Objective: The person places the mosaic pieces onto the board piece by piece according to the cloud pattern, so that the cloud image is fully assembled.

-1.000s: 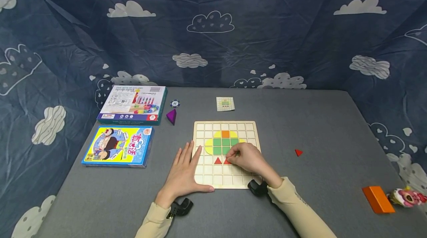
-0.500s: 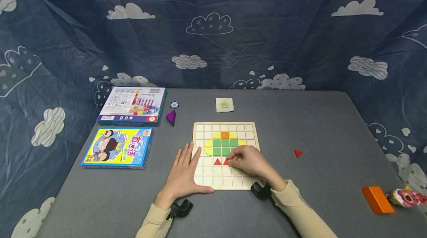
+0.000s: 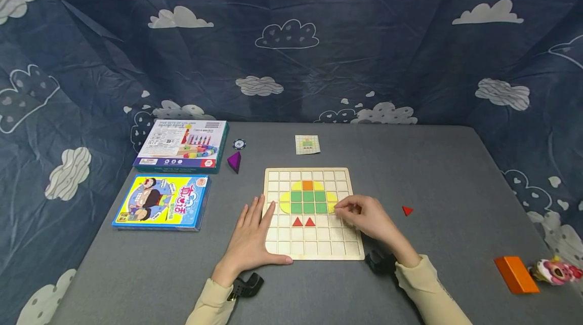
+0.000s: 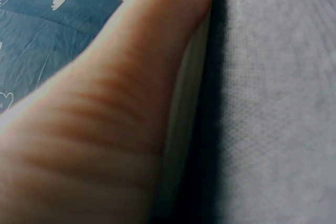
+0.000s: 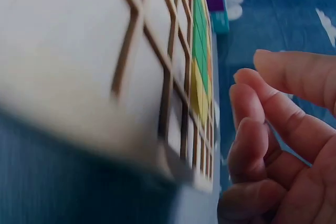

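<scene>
Wooden grid puzzle board [image 3: 313,249] has two red triangles [image 3: 303,221] placed, left hand [image 3: 253,234] flat at 9 o'clock, right hand [image 3: 366,216] loosely curled, empty, one spare red triangle [image 3: 407,210] waiting at 3.

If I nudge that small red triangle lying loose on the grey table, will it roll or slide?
The small red triangle lies flat, so it would probably slide, not roll. It looks tiny, likely light. The grey table looks felt-like in the left wrist view, which may drag on it.

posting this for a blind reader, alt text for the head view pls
A left hand rests flat on the corner of a wooden grid board while the right hand hovers by its coloured tiles; a loose red triangle lies on the grey table.
</scene>
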The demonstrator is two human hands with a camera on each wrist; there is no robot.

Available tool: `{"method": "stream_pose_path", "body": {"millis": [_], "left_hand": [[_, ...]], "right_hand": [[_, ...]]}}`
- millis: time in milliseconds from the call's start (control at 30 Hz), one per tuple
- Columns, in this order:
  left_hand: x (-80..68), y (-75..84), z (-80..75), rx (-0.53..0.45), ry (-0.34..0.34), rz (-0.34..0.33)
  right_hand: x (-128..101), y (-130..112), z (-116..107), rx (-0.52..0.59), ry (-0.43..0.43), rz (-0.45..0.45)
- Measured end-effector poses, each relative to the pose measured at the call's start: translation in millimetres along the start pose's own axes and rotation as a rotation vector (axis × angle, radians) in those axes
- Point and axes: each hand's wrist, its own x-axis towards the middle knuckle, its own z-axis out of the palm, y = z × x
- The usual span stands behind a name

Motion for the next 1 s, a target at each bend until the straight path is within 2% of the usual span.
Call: {"method": "stream_pose_path", "body": {"millis": [133, 300, 433, 600, 1000], "left_hand": [[0.1, 0.0, 0.5, 0.000, 0.001, 0.003], [-0.2, -0.1, 1.0, -0.005, -0.002, 0.006], [-0.6, -0.2, 1.0, -0.011, 0.018, 0.020], [-1.3, -0.8, 0.6, -0.009, 0.037, 0.027], [-0.4, -0.8, 0.1, 0.003, -0.009, 0.001]], "right_hand": [[-6, 17, -14, -0.007, 0.088, 0.020], [-16, 48, -29, -0.137, 0.256, -0.009], [-25, 63, -43, -0.190, 0.345, 0.036], [-37, 70, -57, -0.191, 0.355, 0.144], [-50, 78, -71, -0.275, 0.350, 0.185]]}}
